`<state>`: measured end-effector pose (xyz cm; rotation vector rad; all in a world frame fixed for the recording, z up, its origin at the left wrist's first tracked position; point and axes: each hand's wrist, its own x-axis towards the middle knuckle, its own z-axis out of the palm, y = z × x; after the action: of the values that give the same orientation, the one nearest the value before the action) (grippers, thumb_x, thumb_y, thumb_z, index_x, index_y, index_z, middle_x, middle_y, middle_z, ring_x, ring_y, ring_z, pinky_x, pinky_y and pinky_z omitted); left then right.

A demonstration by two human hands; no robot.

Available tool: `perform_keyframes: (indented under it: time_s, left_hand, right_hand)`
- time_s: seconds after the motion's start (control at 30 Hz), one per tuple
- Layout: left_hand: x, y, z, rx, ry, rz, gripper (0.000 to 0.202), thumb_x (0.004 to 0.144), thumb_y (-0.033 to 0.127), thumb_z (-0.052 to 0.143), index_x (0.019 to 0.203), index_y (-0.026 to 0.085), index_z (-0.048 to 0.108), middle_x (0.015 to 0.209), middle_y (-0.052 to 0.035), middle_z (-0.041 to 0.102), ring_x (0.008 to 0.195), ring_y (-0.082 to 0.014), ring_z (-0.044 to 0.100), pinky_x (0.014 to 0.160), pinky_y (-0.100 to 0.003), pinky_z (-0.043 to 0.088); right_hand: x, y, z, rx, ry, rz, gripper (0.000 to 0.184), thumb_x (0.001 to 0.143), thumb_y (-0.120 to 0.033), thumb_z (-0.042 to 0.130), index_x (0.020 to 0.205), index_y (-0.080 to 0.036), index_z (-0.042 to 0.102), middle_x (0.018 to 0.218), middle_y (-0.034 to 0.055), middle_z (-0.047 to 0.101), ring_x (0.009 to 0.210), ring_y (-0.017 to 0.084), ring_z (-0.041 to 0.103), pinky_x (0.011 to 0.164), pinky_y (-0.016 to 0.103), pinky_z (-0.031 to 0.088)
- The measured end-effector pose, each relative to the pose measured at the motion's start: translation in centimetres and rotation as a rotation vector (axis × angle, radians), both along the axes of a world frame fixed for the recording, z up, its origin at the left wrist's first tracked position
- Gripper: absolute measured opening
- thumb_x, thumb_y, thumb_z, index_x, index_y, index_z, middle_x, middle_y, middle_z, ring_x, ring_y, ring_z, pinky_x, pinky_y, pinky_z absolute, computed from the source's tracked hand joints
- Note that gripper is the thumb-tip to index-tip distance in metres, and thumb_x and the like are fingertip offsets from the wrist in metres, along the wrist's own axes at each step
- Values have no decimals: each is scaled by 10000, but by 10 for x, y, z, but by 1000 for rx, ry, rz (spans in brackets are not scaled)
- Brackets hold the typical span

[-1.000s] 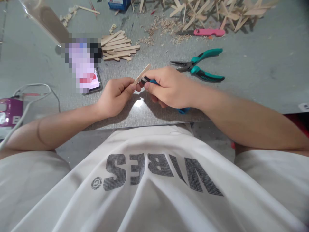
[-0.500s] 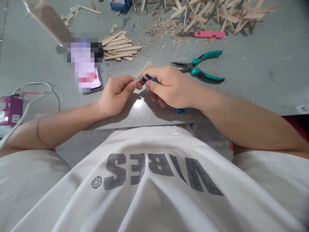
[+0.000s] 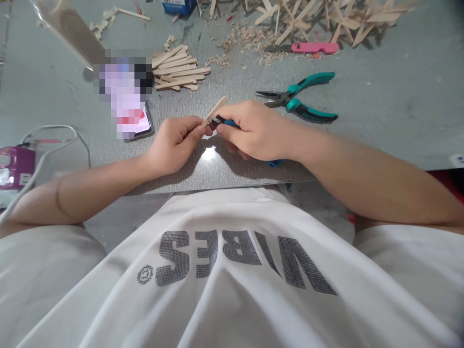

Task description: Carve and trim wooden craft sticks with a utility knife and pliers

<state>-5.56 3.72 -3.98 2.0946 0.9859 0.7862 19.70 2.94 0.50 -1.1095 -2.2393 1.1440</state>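
Observation:
My left hand [image 3: 177, 145] pinches the lower end of a flat wooden craft stick [image 3: 216, 108], which slants up to the right. Wrapped in my right hand [image 3: 253, 131] is a blue utility knife [image 3: 231, 123]; its dark and metallic front end meets the stick close to my left fingertips. The blade itself is mostly hidden. Below my right palm, a blue part [image 3: 276, 163] pokes out. Just beyond my right hand lie long-nose pliers [image 3: 290, 99] with teal and black handles, their jaws partly apart.
A pile of craft sticks [image 3: 181, 68] lies beyond my left hand, beside a phone [image 3: 147, 126]. Wood shavings [image 3: 244, 41], a pink folding knife [image 3: 314, 48] and star-shaped stick assemblies [image 3: 304, 19] are further back. A white cable [image 3: 54, 126] and purple box [image 3: 16, 166] sit left.
The knife's front end has slid slightly down-left along the stick, toward my left fingertips. The stick has turned a little, showing a narrower face. My left hand stays nearly still.

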Motion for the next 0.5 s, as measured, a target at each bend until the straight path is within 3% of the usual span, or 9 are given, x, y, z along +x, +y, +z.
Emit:
perform_keyframes:
  time_s: [0.13,0.27,0.5]
  left_hand:
    - [0,3,-3,-4,-22,5,451,1188,571,588,1038,238,853,720,-1,653,688,-180,587,698,-357,512]
    - [1,1,-5,-17,-66,21,407,1195,532,574,1067,253,841,789,-17,712,690,-179,579,695,-374,502]
    - [3,-2,-2,43,-27,43,422,1221,529,571,1080,239,843,855,-39,791,806,-199,731,791,-360,618]
  right_hand:
    - [4,2,-1,-50,18,24,162,1184,-297,641,1038,-232,660,771,-37,645,684,135,594,725,287,459]
    - [6,1,1,-83,25,10,168,1206,-347,635,1081,-236,651,751,-47,642,597,124,547,680,293,446]
    - [2,-3,2,32,-16,-64,211,1179,-290,623,972,-256,596,833,6,678,832,189,661,791,319,481]
